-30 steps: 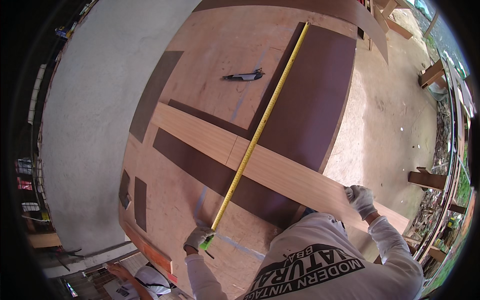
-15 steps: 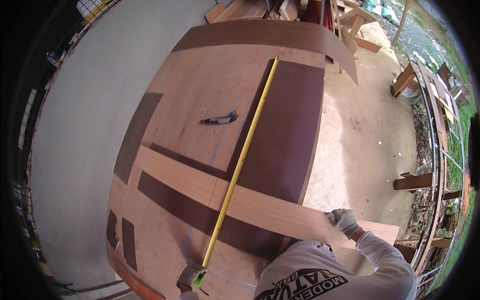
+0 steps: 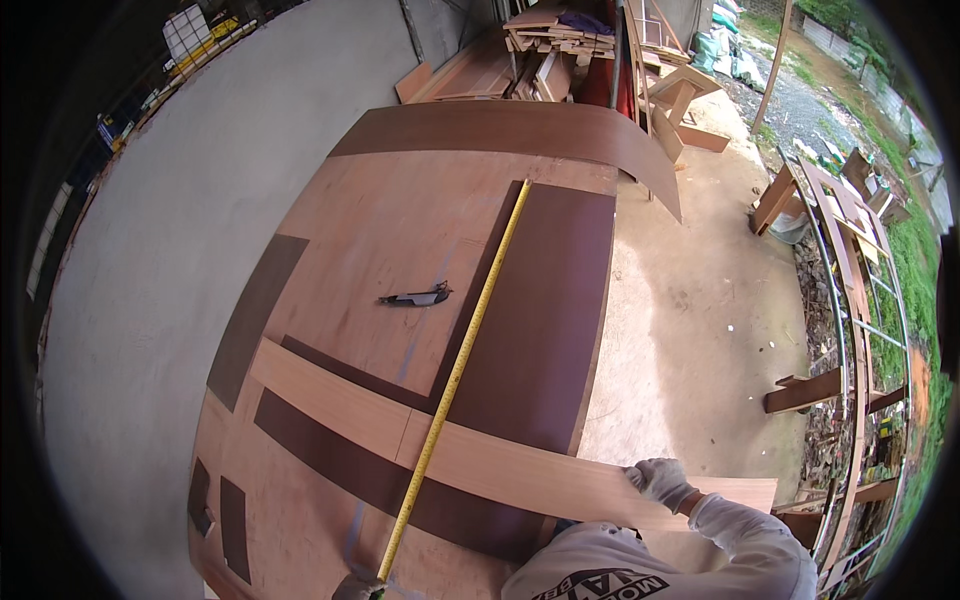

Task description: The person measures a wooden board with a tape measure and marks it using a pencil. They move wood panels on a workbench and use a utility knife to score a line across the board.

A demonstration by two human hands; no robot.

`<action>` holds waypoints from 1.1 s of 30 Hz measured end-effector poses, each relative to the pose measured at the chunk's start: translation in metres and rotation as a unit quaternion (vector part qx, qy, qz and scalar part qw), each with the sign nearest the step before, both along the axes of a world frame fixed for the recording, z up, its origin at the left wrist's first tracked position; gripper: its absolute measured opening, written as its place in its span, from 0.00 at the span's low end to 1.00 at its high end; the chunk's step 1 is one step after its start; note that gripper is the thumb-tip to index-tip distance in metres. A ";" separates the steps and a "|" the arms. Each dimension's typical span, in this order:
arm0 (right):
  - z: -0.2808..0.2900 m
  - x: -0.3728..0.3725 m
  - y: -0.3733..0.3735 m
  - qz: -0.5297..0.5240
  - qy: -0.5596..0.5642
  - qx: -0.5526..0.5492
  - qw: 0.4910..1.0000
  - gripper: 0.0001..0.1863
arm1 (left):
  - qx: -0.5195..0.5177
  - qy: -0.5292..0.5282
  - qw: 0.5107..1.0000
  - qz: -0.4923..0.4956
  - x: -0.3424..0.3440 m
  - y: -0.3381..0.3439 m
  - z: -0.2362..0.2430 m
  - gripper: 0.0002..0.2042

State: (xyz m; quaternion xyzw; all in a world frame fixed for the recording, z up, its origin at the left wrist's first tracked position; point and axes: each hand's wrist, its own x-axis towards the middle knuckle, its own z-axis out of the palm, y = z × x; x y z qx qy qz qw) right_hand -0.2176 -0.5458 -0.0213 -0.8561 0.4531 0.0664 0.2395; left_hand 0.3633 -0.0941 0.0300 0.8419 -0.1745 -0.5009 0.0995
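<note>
At the lower edge my gloved left hand (image 3: 357, 586) is closed on the case end of a yellow tape measure (image 3: 455, 375). Its blade runs out straight, crossing a light wood strip (image 3: 545, 470) and reaching the far end of a dark brown panel (image 3: 545, 300). My gloved right hand (image 3: 660, 484) grips the strip near its right end, which overhangs the table. Below the strip lies a dark brown band (image 3: 350, 465). A grey and black utility knife (image 3: 418, 297) rests left of the tape, out of both hands.
The large plywood worktable (image 3: 400, 210) has a curved brown sheet (image 3: 480, 130) hanging over its far right corner. A grey wall (image 3: 160, 270) rises at left. Stacked boards (image 3: 560, 40) stand at the back, and a rack with wood pieces (image 3: 850, 270) lines the right.
The view has tilted, so the table sits lower in the picture and more background shows. Both hands keep their holds; the tape and strip stay in place on the table.
</note>
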 end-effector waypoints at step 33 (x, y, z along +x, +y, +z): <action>-0.027 -0.006 0.005 -0.009 -0.074 -0.072 0.995 0.17 | 0.015 0.067 0.994 0.080 -0.004 -0.005 0.002 0.12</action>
